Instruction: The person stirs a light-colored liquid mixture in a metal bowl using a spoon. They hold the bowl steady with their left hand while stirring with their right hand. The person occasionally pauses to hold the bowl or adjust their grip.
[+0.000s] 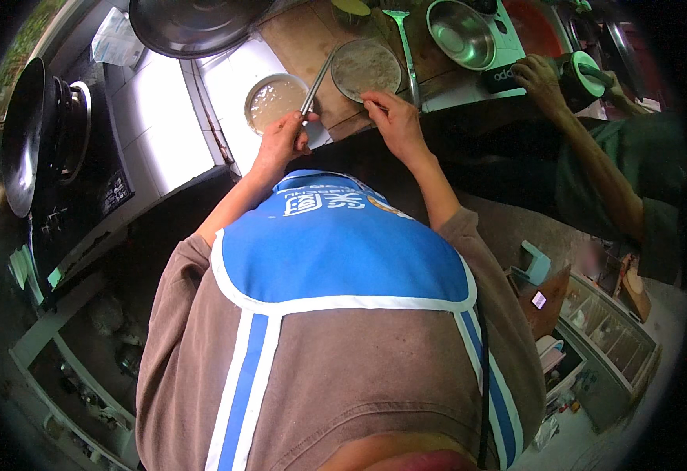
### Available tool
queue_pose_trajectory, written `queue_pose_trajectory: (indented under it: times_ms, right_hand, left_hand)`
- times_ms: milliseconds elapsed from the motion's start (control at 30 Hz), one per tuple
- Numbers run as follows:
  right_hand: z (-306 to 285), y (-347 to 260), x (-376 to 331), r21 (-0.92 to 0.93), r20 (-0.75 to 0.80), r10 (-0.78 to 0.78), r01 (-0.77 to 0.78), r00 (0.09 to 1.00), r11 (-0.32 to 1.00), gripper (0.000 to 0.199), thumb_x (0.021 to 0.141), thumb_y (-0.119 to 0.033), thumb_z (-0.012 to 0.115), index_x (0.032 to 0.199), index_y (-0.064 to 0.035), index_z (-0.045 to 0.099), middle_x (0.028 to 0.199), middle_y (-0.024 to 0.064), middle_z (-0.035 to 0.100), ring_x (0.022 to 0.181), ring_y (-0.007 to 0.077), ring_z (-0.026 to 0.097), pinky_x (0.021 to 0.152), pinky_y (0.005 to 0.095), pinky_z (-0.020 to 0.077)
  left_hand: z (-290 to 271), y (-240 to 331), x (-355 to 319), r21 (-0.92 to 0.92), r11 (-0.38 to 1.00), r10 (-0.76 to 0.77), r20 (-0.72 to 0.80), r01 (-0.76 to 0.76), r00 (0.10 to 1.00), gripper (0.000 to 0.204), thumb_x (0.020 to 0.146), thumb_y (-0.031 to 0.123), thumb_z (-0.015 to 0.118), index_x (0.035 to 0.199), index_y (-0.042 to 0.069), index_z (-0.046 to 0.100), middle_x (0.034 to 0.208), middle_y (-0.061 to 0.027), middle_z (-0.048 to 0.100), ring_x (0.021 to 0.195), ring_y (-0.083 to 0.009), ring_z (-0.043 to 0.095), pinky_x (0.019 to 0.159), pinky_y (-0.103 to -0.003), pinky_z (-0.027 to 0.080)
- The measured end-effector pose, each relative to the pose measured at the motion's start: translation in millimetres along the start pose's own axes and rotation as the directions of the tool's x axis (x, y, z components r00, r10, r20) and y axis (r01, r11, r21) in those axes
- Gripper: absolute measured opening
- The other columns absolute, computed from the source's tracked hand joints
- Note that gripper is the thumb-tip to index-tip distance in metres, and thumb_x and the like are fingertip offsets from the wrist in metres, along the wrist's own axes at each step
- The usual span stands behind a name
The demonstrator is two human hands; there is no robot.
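Note:
My left hand [284,135] is closed around a pair of metal chopsticks [318,82], whose far ends point up toward a round dish [399,74]. Beside that hand, to the left, stands a pale bowl [247,104] of cloudy beige liquid with bubbles on top. My right hand [394,119] pinches the near rim of the round dish, which has a greyish-brown, mottled surface; I cannot tell what is in it.
A slotted spatula [403,47] lies right of the dish, near a steel bowl [461,35]. At the right, a co-worker's hand [539,82] rests by a dark box. A large dark pan [190,23] is at the back; a wok [25,137] stands at the left.

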State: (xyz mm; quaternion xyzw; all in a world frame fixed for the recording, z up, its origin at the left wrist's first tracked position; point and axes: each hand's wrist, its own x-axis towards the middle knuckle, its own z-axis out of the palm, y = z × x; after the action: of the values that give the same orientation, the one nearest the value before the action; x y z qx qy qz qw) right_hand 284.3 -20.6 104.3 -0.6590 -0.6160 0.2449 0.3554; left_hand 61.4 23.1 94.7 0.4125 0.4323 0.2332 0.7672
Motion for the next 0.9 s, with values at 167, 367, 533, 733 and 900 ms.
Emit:
queue_pose_trajectory:
  times_ms: [167, 367, 533, 733, 900]
  right_hand:
    - [-8.2, -5.1, -4.7, 0.073, -0.034, 0.064, -0.061, 0.997, 0.995, 0.017, 0.084, -0.011, 0.056, 0.096, -0.0013, 0.062, 0.089, 0.0135, 0.063, 0.077, 0.0241, 0.063, 0.067, 0.0313, 0.0484]
    - [-9.8, -2.4, -10.3, 0.149, -0.052, 0.143, -0.134, 0.988, 0.98, 0.018, 0.085, -0.012, 0.057, 0.098, -0.0021, 0.063, 0.087, 0.0115, 0.063, 0.074, 0.0185, 0.062, 0.066, 0.0275, 0.0483]
    - [-10.3, -4.2, -6.5, 0.196, -0.021, 0.185, -0.177, 0.983, 0.965, 0.019, 0.088, -0.012, 0.055, 0.101, -0.0009, 0.063, 0.088, 0.0069, 0.065, 0.081, 0.0125, 0.062, 0.072, 0.0244, 0.0481]
    - [-17.7, -5.6, 0.9, 0.221, -0.061, 0.19, -0.172, 0.98, 0.96, 0.021, 0.087, -0.015, 0.055, 0.1, -0.0009, 0.063, 0.087, 0.009, 0.067, 0.083, 0.0149, 0.064, 0.072, 0.0257, 0.0486]
    - [-19.9, -6.4, 4.4, 0.164, -0.067, 0.192, -0.179, 0.979, 0.97, 0.022, 0.089, -0.016, 0.054, 0.102, 0.0, 0.062, 0.088, 0.0083, 0.066, 0.083, 0.0135, 0.062, 0.074, 0.0251, 0.0489]
  left_hand:
    - [-12.8, 1.0, -6.2, 0.098, 0.993, 0.069, -0.082, -0.061, 0.994, 0.036, 0.094, 0.033, 0.041, 0.106, 0.004, 0.058, 0.059, 0.0035, 0.042, 0.053, -0.0061, 0.039, 0.051, -0.019, 0.033]
    - [-70.3, -30.2, -30.2, 0.602, 0.778, 0.427, -0.297, -0.18, 0.854, 0.027, 0.089, 0.015, 0.05, 0.111, 0.003, 0.058, 0.071, -0.0068, 0.056, 0.066, -0.0133, 0.055, 0.062, -0.027, 0.044]
    - [-95.0, -44.1, -39.6, 0.864, 0.476, 0.663, -0.23, -0.164, 0.713, 0.022, 0.085, 0.008, 0.053, 0.106, 0.008, 0.06, 0.075, -0.0103, 0.049, 0.067, -0.0234, 0.053, 0.061, -0.033, 0.043]
    - [-92.4, -55.6, -18.6, 0.933, 0.346, 0.699, -0.183, -0.103, 0.691, 0.025, 0.082, 0.008, 0.056, 0.106, 0.013, 0.06, 0.077, -0.0094, 0.05, 0.066, -0.0262, 0.056, 0.057, -0.037, 0.046]
    - [-94.7, -62.2, -11.4, 0.955, 0.285, 0.673, -0.142, -0.077, 0.726, 0.033, 0.081, 0.009, 0.056, 0.114, 0.014, 0.054, 0.083, -0.0097, 0.052, 0.069, -0.0276, 0.057, 0.06, -0.039, 0.048]
